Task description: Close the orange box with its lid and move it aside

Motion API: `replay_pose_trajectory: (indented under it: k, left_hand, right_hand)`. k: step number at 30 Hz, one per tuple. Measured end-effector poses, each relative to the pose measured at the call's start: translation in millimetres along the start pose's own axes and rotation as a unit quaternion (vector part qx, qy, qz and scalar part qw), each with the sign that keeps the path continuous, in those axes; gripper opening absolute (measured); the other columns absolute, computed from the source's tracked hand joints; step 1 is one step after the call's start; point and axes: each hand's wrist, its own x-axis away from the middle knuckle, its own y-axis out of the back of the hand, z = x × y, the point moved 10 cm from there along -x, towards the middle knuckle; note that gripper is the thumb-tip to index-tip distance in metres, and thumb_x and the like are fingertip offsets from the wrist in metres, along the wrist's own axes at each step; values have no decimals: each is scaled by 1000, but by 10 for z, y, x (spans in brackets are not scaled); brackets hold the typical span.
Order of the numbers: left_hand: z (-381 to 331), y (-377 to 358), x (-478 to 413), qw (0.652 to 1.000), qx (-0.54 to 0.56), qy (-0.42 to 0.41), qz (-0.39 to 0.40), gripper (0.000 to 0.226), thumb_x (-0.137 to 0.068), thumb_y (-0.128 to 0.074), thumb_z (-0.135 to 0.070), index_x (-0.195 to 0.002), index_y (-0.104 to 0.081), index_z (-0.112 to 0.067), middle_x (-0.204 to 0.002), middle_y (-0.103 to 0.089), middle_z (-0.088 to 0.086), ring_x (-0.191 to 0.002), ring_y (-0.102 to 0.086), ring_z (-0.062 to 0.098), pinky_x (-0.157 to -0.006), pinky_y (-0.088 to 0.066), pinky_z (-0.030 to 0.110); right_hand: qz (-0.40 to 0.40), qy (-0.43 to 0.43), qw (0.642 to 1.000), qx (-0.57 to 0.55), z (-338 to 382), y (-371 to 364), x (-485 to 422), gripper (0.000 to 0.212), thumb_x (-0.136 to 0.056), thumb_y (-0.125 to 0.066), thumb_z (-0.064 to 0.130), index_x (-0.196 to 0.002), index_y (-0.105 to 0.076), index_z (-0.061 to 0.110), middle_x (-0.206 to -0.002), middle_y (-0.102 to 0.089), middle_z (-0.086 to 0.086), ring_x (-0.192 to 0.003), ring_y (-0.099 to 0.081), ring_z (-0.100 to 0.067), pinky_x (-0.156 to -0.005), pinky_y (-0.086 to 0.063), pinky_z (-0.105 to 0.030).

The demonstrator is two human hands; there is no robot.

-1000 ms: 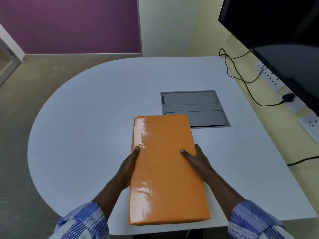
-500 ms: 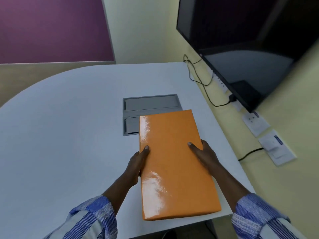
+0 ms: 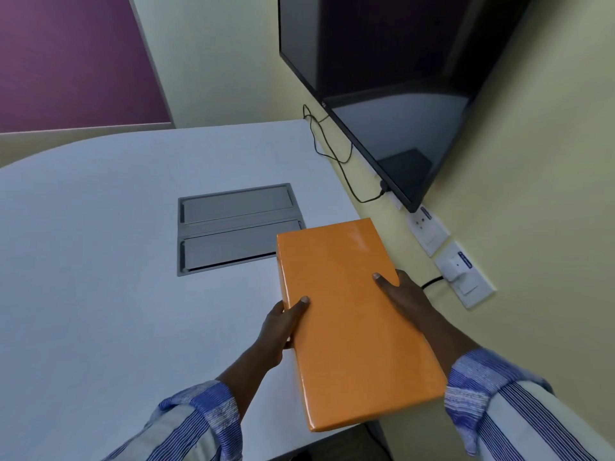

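Note:
The glossy orange box (image 3: 349,314) is closed, its lid on top, and lies lengthwise near the right edge of the white table (image 3: 100,277). Its near end hangs past the table's front edge. My left hand (image 3: 283,324) grips the box's left long side, thumb on the lid. My right hand (image 3: 402,294) grips the right long side, thumb on top. Both sets of fingers are hidden under or behind the box.
A grey recessed cable hatch (image 3: 236,227) is set in the table just left of the box's far end. A black wall screen (image 3: 392,94) hangs at the right, with black cables (image 3: 332,151) and white wall sockets (image 3: 449,257) below it beside the table edge.
The box, held in both hands, has moved right, from the table's middle to its right edge and off the hatch. The view has swung right toward the wall.

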Motion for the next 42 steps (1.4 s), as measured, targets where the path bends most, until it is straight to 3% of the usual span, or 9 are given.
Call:
replay_pose_trajectory:
  k: [8, 12, 16, 21, 29, 31, 35, 39, 42]
  left_hand:
    - [-59, -222, -104, 1000, -4, -13, 4, 90, -65, -72, -69, -142, -44, -30, -118, -65, -8, -105, -65, 16, -71, -56, 36]
    - [-35, -322, -153, 1000, -6, -15, 6, 95, -65, -73, -71, -146, -42, -30, -125, -64, -6, -111, -64, 20, -83, -58, 43]
    - [-39, -427, -196, 1000, -8, -9, 4, 93, -69, -70, -71, -148, -40, -31, -130, -62, -3, -114, -62, 22, -87, -57, 44]
    - [-73, -524, -236, 1000, -12, -14, 8, 92, -69, -68, -73, -147, -39, -34, -120, -62, -12, -106, -62, 13, -73, -56, 33]
    - [-79, -600, -258, 998, -36, -24, 39, 100, -65, -69, -80, -149, -33, -38, -129, -59, -11, -106, -60, 10, -70, -54, 29]
    - [-104, -611, -221, 995, -65, -25, 64, 100, -69, -65, -81, -152, -27, -39, -146, -51, -6, -111, -57, 12, -77, -51, 30]
    - [-109, -382, -139, 987, -148, -35, 49, 104, -78, -57, -79, -160, -13, -31, -166, -29, 2, -146, -39, 30, -112, -38, 51]
    - [-153, 235, -69, 953, -291, -64, -61, 97, -89, -49, -72, -162, -11, -21, -169, -20, 7, -154, -25, 31, -119, -28, 51]
    - [-227, 818, 58, 912, -380, -98, -120, 91, -94, -46, -66, -162, -13, -15, -169, -20, 9, -155, -22, 29, -122, -27, 47]
  right_hand:
    - [-10, 51, 998, 38, -15, 146, -205, 71, -94, -58, 55, -149, -37, 16, -144, -55, -13, -126, -55, -34, -99, -48, -44]
    - [-100, 169, 963, 185, 311, 48, -75, 82, -96, -55, 51, -159, -19, 12, -164, -23, -18, -151, -24, -35, -119, -28, -50]
    - [-78, 269, 919, 275, 498, -446, 165, 82, -97, -40, 63, -161, -10, 22, -169, -2, -9, -156, 0, -31, -124, -9, -55]
    - [-67, 263, 900, 341, 357, -745, 186, 77, -97, -19, 68, -161, 0, 28, -169, 10, -6, -155, 13, -32, -123, 2, -58]
    - [-67, 261, 894, 358, 309, -705, 110, 76, -97, -14, 69, -160, 1, 30, -169, 9, -3, -155, 12, -30, -123, 1, -57]
    - [-60, 257, 895, 360, 316, -703, 117, 77, -96, -15, 68, -161, 1, 29, -169, 9, -4, -155, 12, -30, -123, 0, -58]
    - [-81, 239, 906, 340, 434, -685, 197, 80, -97, -25, 67, -161, -3, 25, -169, 6, -8, -155, 9, -31, -123, 2, -58]
    - [-131, 258, 921, 262, 820, -874, 438, 82, -98, -30, 66, -161, -10, 18, -169, 3, -11, -156, 8, -30, -124, 0, -56]
    - [-127, 314, 907, 249, 1240, -1364, 715, 81, -98, -32, 64, -161, -13, 16, -169, 1, -12, -156, 6, -31, -125, 0, -53]
